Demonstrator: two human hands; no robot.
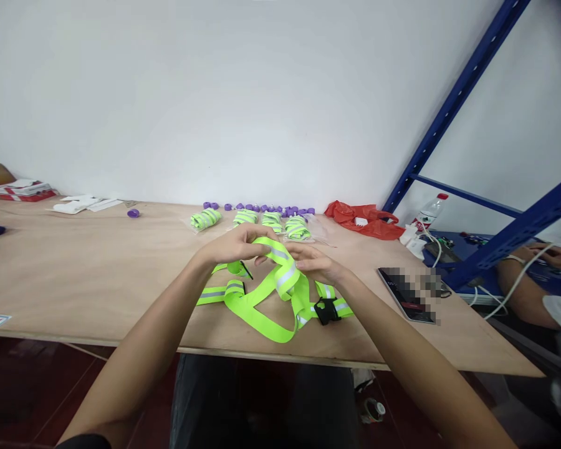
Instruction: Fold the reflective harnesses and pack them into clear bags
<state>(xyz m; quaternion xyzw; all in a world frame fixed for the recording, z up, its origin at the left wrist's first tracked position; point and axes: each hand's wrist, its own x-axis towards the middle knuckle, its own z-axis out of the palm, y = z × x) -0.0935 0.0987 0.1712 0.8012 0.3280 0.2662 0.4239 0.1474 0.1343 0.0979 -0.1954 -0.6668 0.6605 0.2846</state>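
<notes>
A neon yellow-green strap (266, 323) with silver reflective stripes lies in loops near the table's front edge, partly lifted. My left hand (243, 243) has its fingers closed on the raised upper loop. On the other side of that loop, my right hand (314, 260) pinches the strap between thumb and fingers. A black buckle (327, 310) rests on the table below my right hand. To the left, strap ends with black pieces lie under my left wrist. The undersides of the folds are hidden.
Bundled green straps (206, 219) in clear bags and purple rolls (257, 207) line the wall. At right are a red bag (364, 219), a bottle (431, 212), a tablet (406, 296) and a blue metal frame (467, 93). Another person's arm (518, 280) shows beyond it.
</notes>
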